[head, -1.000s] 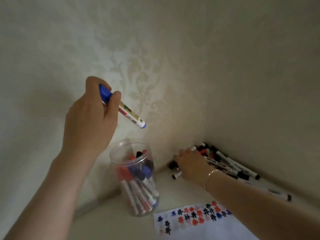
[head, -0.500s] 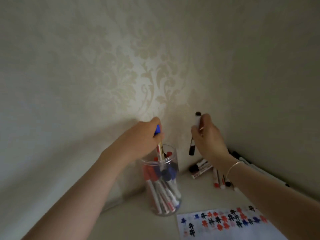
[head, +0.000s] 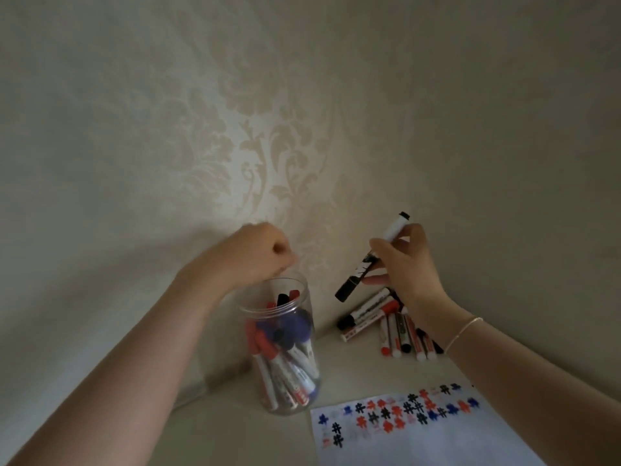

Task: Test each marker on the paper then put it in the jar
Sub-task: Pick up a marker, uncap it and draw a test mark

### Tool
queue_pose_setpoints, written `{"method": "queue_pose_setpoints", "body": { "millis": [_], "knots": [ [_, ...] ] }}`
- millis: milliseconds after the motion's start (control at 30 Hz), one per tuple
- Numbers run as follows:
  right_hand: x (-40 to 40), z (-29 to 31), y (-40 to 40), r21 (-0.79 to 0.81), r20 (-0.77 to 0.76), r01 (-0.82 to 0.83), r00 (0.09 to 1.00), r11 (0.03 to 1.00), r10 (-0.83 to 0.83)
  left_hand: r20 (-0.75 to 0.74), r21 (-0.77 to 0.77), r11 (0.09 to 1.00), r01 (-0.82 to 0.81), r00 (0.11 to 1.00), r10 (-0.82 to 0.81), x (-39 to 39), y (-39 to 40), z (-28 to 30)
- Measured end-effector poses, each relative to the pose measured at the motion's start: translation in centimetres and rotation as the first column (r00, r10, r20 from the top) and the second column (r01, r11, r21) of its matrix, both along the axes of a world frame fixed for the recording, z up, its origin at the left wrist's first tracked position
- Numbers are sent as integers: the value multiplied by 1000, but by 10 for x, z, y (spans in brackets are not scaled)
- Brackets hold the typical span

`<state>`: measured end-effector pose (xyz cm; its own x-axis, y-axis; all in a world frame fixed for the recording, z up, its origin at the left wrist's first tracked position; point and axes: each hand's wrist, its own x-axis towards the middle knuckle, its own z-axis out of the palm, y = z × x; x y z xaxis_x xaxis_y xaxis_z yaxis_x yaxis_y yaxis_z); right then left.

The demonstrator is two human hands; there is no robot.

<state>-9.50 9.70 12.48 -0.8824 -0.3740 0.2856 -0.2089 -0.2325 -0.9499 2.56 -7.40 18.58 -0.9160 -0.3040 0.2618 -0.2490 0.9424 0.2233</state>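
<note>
A black marker (head: 371, 257) is held in the right hand (head: 408, 264), right of centre, w/ fingers and thumb curled round the barrel; cap end points down-left, tail end up. It is clear of everything, well above the surface (head: 356, 371). The left hand (head: 258, 253) is seen just above the jar (head: 280, 348) mouth at centre frame, fingers curled in and nothing visible in the grip.

The jar stands upright on the surface, approx. half filled w/ red, blue and black markers, caps up. A pile of loose markers (head: 389, 324) lies behind and right of the jar, against the wall, partly hidden by the right wrist. The paper (head: 420, 432) lies lower right, its top edge covered w/ rows of black, red and blue test marks.

Step judged to be in hand: start of a new cycle, w/ the black marker picked but not yet tested. Next move prob. calls for the cap to be pulled, likely by the free left hand, then the tip brought down to a blank patch of paper below the existing marks.
</note>
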Motion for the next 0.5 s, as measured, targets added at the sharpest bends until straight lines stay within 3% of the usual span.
{"method": "queue_pose_setpoints", "body": {
  "millis": [33,67,100,200,300,367,500],
  "knots": [
    [-2,1,5,-17,40,-21,999,1000,22,-180,42,998,48,983,-39,3,16,1],
    [-3,2,9,-31,71,-47,996,998,49,-264,79,990,119,960,-95,4,33,-1],
    [-3,2,12,-49,99,-76,992,996,81,-257,102,978,181,955,-150,3,52,-6],
    [0,-2,18,-79,152,-100,982,992,111,-50,98,957,273,962,-269,-21,83,-40],
    [0,-11,27,-82,188,-60,979,995,74,-40,155,946,285,958,-283,-41,89,-61],
    [-2,-16,35,-99,231,-98,966,990,119,-27,271,908,320,945,-325,-46,94,-69],
    [-9,-24,49,138,220,-268,947,954,234,-75,456,800,390,913,-402,-50,100,-83]
  ]
}}
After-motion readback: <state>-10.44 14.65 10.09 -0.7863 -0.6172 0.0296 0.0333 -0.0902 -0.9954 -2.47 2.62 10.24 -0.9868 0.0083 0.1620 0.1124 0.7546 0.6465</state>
